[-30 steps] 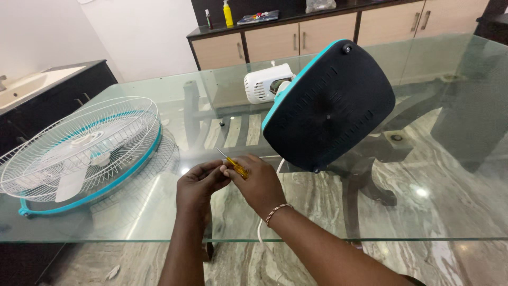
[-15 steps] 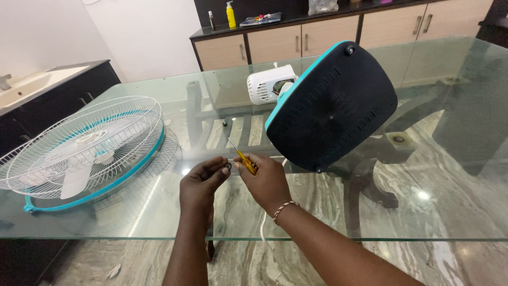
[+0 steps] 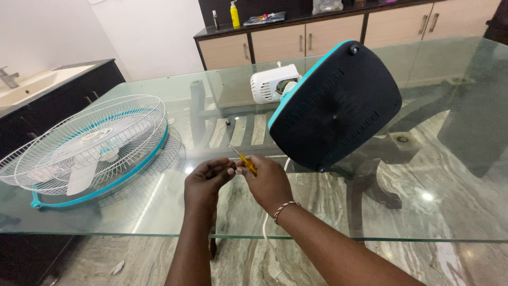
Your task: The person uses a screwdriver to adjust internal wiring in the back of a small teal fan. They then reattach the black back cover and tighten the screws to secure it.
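Note:
My right hand [image 3: 270, 182] holds a small yellow-handled screwdriver [image 3: 244, 160], its thin shaft pointing up and to the left. My left hand [image 3: 206, 182] is pinched right beside it, the fingertips meeting at a tiny dark item that is too small to identify. Both hands hover over the glass table [image 3: 159, 222] near its front edge. Just right of them stands a fan base [image 3: 338, 106], tipped on its side, dark underside toward me with a teal rim. Behind it lies the white motor housing [image 3: 272, 82].
A white wire fan cage with blades and a teal ring [image 3: 90, 148] lies on the table at left. A white cord [image 3: 267, 233] hangs below the glass. A sink counter [image 3: 37, 85] stands far left, a cabinet with bottles [image 3: 296, 32] at the back.
The view has shifted slightly. My hands have stayed together over the table; the screwdriver has tilted more upright in my right hand, and the left fingertips stay pinched at it.

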